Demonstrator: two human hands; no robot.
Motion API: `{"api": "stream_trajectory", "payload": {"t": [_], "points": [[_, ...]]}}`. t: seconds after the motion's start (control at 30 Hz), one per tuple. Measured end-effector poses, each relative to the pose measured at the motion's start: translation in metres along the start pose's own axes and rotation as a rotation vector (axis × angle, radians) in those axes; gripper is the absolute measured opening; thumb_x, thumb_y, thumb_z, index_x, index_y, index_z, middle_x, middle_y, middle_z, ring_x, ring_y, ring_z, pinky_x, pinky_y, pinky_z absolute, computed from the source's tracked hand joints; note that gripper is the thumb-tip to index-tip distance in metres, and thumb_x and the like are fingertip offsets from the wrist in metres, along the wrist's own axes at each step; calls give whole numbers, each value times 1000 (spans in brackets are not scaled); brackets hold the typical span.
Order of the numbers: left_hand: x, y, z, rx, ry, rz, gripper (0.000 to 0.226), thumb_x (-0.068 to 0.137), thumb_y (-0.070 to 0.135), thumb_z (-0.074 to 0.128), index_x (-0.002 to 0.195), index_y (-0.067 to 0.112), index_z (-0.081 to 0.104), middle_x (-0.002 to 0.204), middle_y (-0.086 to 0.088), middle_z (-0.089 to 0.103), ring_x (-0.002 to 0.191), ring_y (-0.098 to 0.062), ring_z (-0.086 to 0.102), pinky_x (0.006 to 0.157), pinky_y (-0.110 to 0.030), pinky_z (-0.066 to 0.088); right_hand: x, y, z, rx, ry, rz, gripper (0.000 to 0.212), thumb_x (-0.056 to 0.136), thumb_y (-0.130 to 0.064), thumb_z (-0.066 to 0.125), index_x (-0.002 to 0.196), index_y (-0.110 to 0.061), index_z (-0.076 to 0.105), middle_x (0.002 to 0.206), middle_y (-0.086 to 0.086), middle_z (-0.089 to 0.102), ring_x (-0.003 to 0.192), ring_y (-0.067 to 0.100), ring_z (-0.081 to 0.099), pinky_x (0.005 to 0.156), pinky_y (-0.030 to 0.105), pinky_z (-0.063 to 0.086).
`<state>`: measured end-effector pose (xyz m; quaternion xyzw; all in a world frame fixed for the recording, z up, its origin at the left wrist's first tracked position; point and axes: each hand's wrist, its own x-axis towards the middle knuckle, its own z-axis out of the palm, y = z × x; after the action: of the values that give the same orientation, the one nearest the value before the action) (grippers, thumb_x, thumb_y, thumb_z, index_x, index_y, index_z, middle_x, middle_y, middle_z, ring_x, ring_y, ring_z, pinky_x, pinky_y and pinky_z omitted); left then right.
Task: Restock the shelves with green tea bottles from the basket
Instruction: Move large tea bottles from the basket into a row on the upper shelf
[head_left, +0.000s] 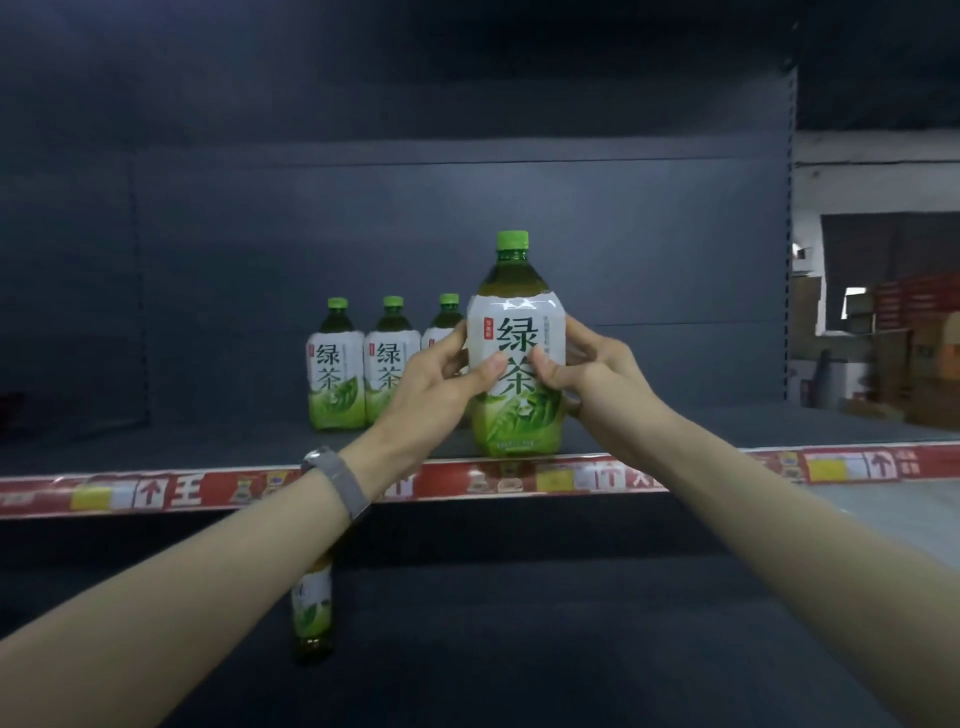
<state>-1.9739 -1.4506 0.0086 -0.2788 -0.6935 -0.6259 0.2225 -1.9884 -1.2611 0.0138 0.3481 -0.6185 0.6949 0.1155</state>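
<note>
A green-capped plastic tea bottle with a white-and-green label (514, 358) stood upright just behind the red price strip (519, 480). The left hand (436, 384) and right hand (602, 379) gripped its sides, thumbs on the label. Three matching bottles (382, 353) stood farther behind the strip.

A single wide-angle head view faces the shelf (675, 428) straight on and close, looking slightly down onto it.

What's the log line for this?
step: shelving | object: green-capped plastic green tea bottle, upright at dark metal shelf front | left hand: grips it | right hand: grips it | behind: three matching bottles
</note>
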Motion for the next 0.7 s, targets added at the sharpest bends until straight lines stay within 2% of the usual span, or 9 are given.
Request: {"api": "stream_trajectory", "payload": {"t": [0.17,0.3,0.43,0.5,0.6,0.7], "points": [[33,-22,10,-50,21,-92,36,103,13,64,140,15,64,115,0,80,107,-18,77,86,-36,64,24,16,-9,-3,118,90,45,101,-3,65,143,-20,63,113,5,81,93,18,81,69,26,63],[49,-34,15,7,1,-154,34,104,17,63,138,18,64,119,-4,78,104,-18,77,81,-35,65,37,32,-20,-6,165,134,43,101,-5,66,142,-20,65,108,2,82,87,16,81,64,26,62],[58,-45,16,28,-45,-195,35,105,19,61,140,21,62,122,-3,77,107,-18,76,84,-38,65,43,46,-29,-38,180,151,40,102,-6,66,140,-21,66,101,-1,83,83,13,81,62,25,62],[61,-53,16,47,-37,-190,34,105,21,61,139,24,62,123,-1,76,109,-16,75,91,-41,63,47,50,-32,-67,182,139,40,102,-5,66,138,-22,65,98,-2,82,80,11,80,60,23,61],[64,-63,19,65,-39,-173,39,105,25,60,144,26,58,130,-1,73,118,-18,72,98,-42,61,53,55,-35,-98,168,133,41,102,-5,65,139,-22,63,106,0,81,83,8,80,62,20,60],[65,-67,22,34,-17,-192,46,104,28,61,150,28,54,132,-1,72,120,-20,70,96,-43,61,57,62,-36,-122,159,127,41,104,-7,63,143,-22,61,118,3,79,93,9,79,71,21,62]]}}
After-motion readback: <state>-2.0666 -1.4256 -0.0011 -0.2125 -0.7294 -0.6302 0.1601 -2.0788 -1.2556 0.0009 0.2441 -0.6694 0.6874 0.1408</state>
